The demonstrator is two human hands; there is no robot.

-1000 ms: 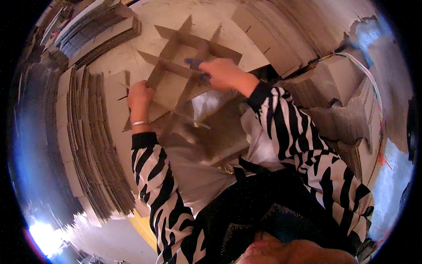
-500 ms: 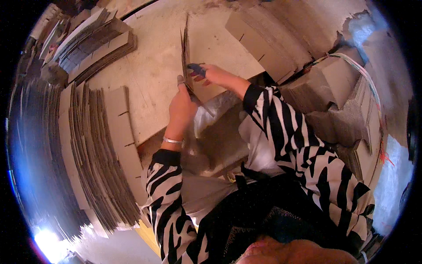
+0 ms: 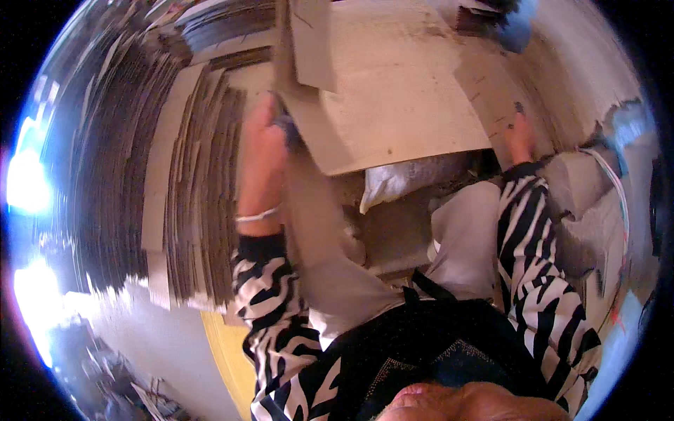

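My left hand (image 3: 263, 151), smeared by motion, is closed around a long brown cardboard piece (image 3: 312, 210) at the left side of the work table. The piece runs up past the fingers and down toward my lap; how many layers it has, I cannot tell. A slotted cardboard panel (image 3: 312, 49) stands just beyond this hand, partly hidden. Over on the right, my right hand (image 3: 520, 137) is at the stack of slotted cardboard sheets (image 3: 484, 91), fingers apart and nothing in them. Dark coverings show on fingers of both hands.
Upright cardboard sheets (image 3: 200, 182) fill the left side. More cardboard bundles (image 3: 232, 28) lie at the far left. The pale table top (image 3: 400, 91) has its near edge before my knees, with a white sack (image 3: 400, 181) below it. Bent cardboard (image 3: 579, 182) stands at right.
My hands were together at thin cardboard pieces mid-table. The left has moved left with cardboard; the right has let go and moved right to the stack. The view has shifted too.
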